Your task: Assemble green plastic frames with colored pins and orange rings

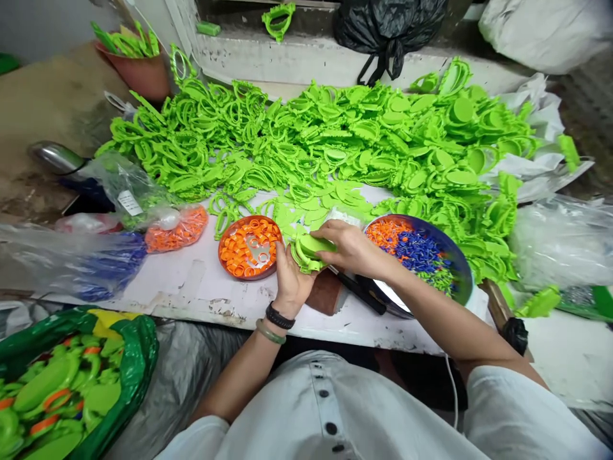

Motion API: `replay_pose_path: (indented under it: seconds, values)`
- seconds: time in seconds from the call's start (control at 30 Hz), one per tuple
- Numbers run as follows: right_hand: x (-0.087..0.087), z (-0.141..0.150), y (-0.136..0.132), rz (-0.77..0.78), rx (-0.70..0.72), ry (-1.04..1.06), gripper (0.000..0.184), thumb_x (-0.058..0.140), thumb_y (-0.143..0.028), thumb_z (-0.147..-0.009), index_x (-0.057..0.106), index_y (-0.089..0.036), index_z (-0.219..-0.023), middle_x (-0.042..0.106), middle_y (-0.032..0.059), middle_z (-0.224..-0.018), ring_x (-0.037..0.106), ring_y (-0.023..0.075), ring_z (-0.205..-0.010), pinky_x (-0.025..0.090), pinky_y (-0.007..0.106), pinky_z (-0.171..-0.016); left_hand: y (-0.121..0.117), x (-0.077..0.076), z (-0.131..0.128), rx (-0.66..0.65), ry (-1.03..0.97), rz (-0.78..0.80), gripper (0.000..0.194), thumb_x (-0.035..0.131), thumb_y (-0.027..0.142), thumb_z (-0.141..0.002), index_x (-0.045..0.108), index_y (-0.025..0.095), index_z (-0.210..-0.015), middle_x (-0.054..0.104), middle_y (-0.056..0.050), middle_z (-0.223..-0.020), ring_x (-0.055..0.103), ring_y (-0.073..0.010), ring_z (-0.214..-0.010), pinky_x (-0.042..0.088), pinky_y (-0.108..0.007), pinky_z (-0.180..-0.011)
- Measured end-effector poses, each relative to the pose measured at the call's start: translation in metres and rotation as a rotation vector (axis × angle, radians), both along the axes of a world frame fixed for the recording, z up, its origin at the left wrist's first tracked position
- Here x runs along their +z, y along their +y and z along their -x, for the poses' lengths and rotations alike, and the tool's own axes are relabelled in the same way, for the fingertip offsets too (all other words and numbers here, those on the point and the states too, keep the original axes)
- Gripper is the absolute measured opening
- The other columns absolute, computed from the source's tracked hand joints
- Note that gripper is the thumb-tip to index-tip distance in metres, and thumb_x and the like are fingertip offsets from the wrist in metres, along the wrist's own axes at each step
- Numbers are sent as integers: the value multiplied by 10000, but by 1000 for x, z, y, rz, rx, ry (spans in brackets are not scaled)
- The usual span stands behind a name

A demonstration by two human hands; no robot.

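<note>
Both my hands meet over the white table's point(191, 287) front edge, closed on the same green plastic part point(310, 249). My left hand point(292, 281) grips it from below, palm up. My right hand point(348, 246) pinches its top from the right. A small orange-rimmed dish point(249, 246) of orange rings sits just left of my left hand. Right of my right hand stands a metal bowl point(421, 262) with orange, blue and green small pieces.
A large heap of green plastic frames and lids point(335, 140) covers the table's far half. Clear bags with orange pieces point(178, 230) and blue pieces point(108, 265) lie left. A green bag of assembled parts point(62, 383) sits lower left. A black bag point(387, 29) hangs behind.
</note>
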State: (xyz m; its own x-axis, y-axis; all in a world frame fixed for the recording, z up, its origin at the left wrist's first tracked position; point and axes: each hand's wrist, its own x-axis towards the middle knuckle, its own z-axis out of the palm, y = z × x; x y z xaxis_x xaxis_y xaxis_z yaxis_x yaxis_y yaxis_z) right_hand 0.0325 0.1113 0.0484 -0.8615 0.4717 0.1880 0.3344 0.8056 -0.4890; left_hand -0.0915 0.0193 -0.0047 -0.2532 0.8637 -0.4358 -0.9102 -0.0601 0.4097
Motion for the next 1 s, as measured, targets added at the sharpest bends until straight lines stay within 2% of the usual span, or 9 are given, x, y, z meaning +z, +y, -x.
replay_pose_path:
  seconds: [0.27, 0.43, 0.53, 0.6, 0.67, 0.73, 0.83, 0.9, 1.0]
  values:
    - [4, 3, -26, -10, -53, -139, 373, 622, -230, -896, 659, -90, -1240, 630, 139, -1017, 601, 254, -997, 472, 340, -877, -13, 4, -12, 10, -10, 35, 459, 355, 597, -975, 627, 236, -1051, 691, -24, -961, 651, -164, -778, 564, -341, -747]
    - [4, 2, -35, -30, -58, -152, 400, 604, -251, -911, 636, -83, -1273, 623, 145, -1035, 590, 254, -996, 471, 345, -882, -19, 7, -13, -9, 13, -1, 470, 314, 599, -982, 627, 265, -1085, 694, -23, -991, 647, -161, -769, 539, -294, -647]
    - [1, 2, -36, -20, -55, -156, 383, 612, -241, -899, 642, -100, -1254, 614, 138, -1043, 577, 256, -1020, 468, 345, -890, -21, 7, -12, -27, 21, -15, 423, 382, 583, -967, 633, 260, -1074, 695, -23, -1012, 648, -158, -792, 541, -292, -667]
    - [-4, 4, -37, -10, -59, -149, 371, 616, -238, -892, 647, -105, -1237, 605, 131, -1047, 573, 252, -1016, 470, 340, -883, -22, 3, -12, -56, 29, -10, 324, 497, 511, -934, 638, 241, -1046, 691, -25, -999, 644, -152, -801, 541, -285, -690]
    - [-10, 5, -39, -4, -68, -137, 344, 617, -220, -884, 658, -105, -1206, 602, 128, -1047, 574, 251, -1013, 474, 343, -884, -23, -2, -14, -70, 77, 9, 201, 616, 361, -870, 636, 230, -1022, 680, -22, -1005, 635, -142, -810, 536, -269, -695]
    - [-17, 3, -42, 10, -79, -107, 326, 609, -202, -884, 661, -115, -1193, 609, 130, -1067, 578, 251, -1025, 478, 354, -900, -25, -7, -15, -65, 159, 37, 228, 675, 215, -794, 625, 236, -1015, 668, -16, -1013, 626, -138, -803, 532, -260, -678]
    - [-25, -10, -46, 78, -117, 2, 416, 602, -256, -915, 587, -152, -1318, 618, 131, -1165, 601, 232, -1056, 486, 349, -918, -32, -11, -10, -91, 244, 32, 339, 707, 157, -738, 605, 250, -1048, 666, -29, -1038, 644, -170, -825, 569, -326, -718]
    - [-30, -23, -49, 71, -234, 20, 437, 571, -322, -950, 553, -162, -1356, 627, 133, -1186, 618, 230, -1061, 488, 346, -912, -39, -12, -1, -115, 268, 20, 369, 740, 189, -724, 597, 238, -1061, 672, -43, -1053, 669, -206, -876, 591, -411, -793]
    - [-40, -34, -53, -24, -385, -223, 346, 549, -325, -962, 624, -134, -1240, 671, 146, -1097, 643, 257, -1004, 483, 357, -874, -52, -13, 17, -145, 337, 61, 395, 788, 227, -699, 596, 199, -1042, 686, -43, -1017, 693, -223, -889, 591, -492, -853]
